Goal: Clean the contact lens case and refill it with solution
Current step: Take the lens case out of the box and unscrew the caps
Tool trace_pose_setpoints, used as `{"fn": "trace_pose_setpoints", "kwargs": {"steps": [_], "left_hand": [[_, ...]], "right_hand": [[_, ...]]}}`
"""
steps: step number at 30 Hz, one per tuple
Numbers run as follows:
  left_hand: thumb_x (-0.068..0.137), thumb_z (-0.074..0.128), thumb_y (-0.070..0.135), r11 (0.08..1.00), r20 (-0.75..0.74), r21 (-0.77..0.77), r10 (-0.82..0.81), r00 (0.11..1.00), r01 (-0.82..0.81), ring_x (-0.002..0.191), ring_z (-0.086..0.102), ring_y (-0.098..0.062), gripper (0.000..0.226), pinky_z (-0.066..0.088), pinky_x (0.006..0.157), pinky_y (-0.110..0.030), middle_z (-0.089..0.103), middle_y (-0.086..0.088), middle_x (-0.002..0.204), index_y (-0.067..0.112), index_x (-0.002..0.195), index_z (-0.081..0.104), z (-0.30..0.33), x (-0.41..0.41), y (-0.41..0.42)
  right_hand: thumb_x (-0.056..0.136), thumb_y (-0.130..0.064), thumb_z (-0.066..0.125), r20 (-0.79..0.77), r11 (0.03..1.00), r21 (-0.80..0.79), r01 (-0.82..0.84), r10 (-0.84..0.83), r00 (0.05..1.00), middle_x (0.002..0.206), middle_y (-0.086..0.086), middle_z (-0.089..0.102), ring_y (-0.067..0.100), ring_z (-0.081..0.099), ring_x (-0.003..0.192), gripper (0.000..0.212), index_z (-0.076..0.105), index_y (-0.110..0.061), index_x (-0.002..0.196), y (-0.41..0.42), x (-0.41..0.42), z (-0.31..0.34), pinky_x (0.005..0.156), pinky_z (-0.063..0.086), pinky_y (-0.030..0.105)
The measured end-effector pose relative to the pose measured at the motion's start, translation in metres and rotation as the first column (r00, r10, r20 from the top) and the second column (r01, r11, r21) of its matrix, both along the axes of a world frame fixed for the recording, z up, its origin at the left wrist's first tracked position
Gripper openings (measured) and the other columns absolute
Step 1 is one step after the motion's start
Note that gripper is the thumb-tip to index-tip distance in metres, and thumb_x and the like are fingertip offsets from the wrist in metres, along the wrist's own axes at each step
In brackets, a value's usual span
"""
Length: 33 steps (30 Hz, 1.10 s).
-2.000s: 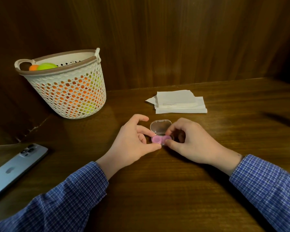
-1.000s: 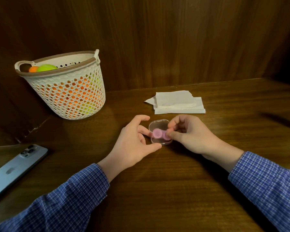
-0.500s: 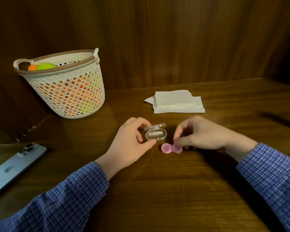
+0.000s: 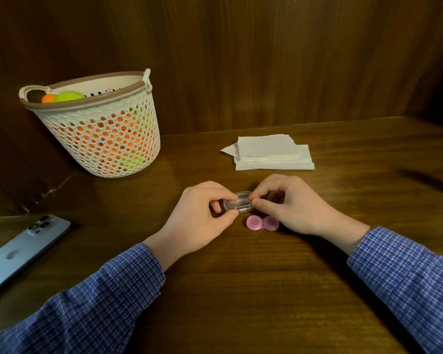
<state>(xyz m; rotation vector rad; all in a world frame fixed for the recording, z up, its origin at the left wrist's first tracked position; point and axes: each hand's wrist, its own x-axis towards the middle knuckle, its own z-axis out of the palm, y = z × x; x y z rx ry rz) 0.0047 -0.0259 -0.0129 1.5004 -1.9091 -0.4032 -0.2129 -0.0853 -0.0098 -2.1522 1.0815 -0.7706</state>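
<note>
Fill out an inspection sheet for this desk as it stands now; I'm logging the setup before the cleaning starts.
Surface: dark wooden table, glossy, no spills seen.
Job's things: pink contact lens case lies on the table, both caps on; small clear plastic box is held just behind it; no solution bottle seen.
Clutter: stack of white paper tissues behind the hands; white perforated basket with orange and green items at the back left; phone face down at the left edge.
Grippers: left hand and right hand both pinch the clear box.
Cables: nothing seen.
Surroundings: wood-panelled wall behind; an unclear object at the right edge.
</note>
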Motion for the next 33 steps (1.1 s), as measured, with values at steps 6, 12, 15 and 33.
{"fn": "trace_pose_setpoints", "kwargs": {"steps": [6, 12, 15, 33], "left_hand": [[0.09, 0.076, 0.02, 1.0, 0.011, 0.002, -0.008, 1.0, 0.008, 0.092, 0.062, 0.002, 0.03, 0.048, 0.064, -0.007, 0.068, 0.016, 0.114, 0.028, 0.119, 0.075, 0.0, -0.001, -0.001], [0.091, 0.075, 0.021, 1.0, 0.024, 0.013, 0.007, 1.0, -0.008, 0.089, 0.062, 0.0, 0.03, 0.049, 0.065, -0.008, 0.067, 0.016, 0.117, 0.028, 0.12, 0.074, 0.001, -0.002, -0.001], [0.091, 0.075, 0.021, 1.0, 0.024, 0.011, 0.009, 1.0, -0.01, 0.09, 0.062, 0.0, 0.03, 0.048, 0.064, -0.007, 0.067, 0.016, 0.117, 0.028, 0.12, 0.075, 0.001, -0.002, -0.001], [0.09, 0.073, 0.037, 0.984, 0.095, -0.032, -0.172, 0.981, 0.176, 0.108, 0.057, 0.006, 0.025, 0.046, 0.089, -0.022, 0.07, 0.022, 0.113, 0.035, 0.115, 0.075, 0.006, -0.023, 0.019]], "right_hand": [[0.091, -0.02, 0.075, 0.027, 0.998, 0.056, 0.003, -0.004, 1.0, 0.098, -0.015, 0.07, 0.005, 0.065, 0.092, 0.013, 0.08, -0.032, 0.091, 0.0, 0.0, 0.002, 0.08, 0.051, 0.02], [0.092, -0.019, 0.075, 0.035, 0.997, 0.082, -0.003, 0.0, 0.999, 0.099, -0.015, 0.071, 0.006, 0.064, 0.095, 0.015, 0.081, -0.033, 0.093, 0.0, 0.001, 0.002, 0.083, 0.051, 0.022], [0.092, -0.019, 0.075, 0.036, 0.997, 0.083, -0.003, 0.0, 0.999, 0.1, -0.014, 0.071, 0.007, 0.064, 0.096, 0.015, 0.081, -0.033, 0.094, -0.001, 0.0, 0.002, 0.086, 0.052, 0.025], [0.071, -0.076, 0.064, -0.178, 0.995, -0.08, -0.054, 0.039, 0.983, 0.089, -0.02, 0.069, 0.0, 0.064, 0.086, 0.043, 0.071, -0.041, 0.097, 0.025, -0.035, 0.008, 0.07, 0.058, 0.02]]}}
